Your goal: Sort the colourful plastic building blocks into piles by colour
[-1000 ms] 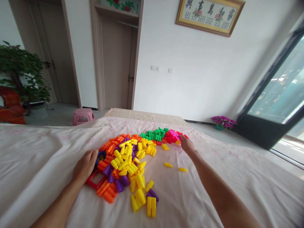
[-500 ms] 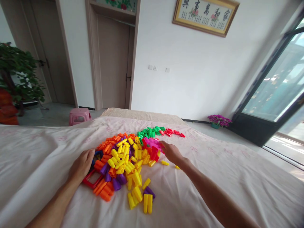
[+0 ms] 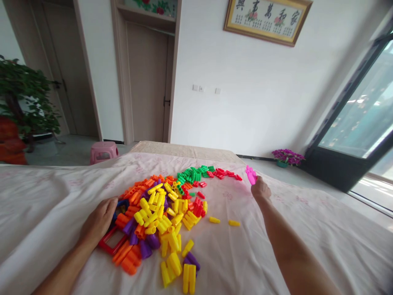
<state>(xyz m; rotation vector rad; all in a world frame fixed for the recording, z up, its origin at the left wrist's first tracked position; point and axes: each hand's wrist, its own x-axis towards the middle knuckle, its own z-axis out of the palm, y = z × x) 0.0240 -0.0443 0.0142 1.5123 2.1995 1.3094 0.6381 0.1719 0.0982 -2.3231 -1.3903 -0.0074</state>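
A large heap of plastic building blocks [image 3: 158, 205] lies on the cloth, mostly yellow, orange and purple. At its left edge, my left hand [image 3: 97, 219] is curled against a dark blue plastic piece [image 3: 121, 207]. Its fingertips are partly hidden, so its exact hold is unclear. A red square frame [image 3: 113, 241] lies just below that hand. Off to the right of the heap, my right hand [image 3: 261, 189] is closed on a pink plastic piece [image 3: 251, 174] with a rounded outline, held away from the other blocks.
Green blocks [image 3: 195, 174] and red blocks [image 3: 225, 174] trail off at the back. Two single yellow blocks [image 3: 234, 223] lie right of the heap. The wrinkled pale cloth [image 3: 233, 258] covers the surface. Beyond stand a pink stool [image 3: 104, 152] and a purple-flowered pot plant [image 3: 287, 157].
My right hand has moved right, away from the heap, carrying the pink piece. Red blocks formerly behind it now show. My left hand has shifted slightly left and down in view, along with the blocks.
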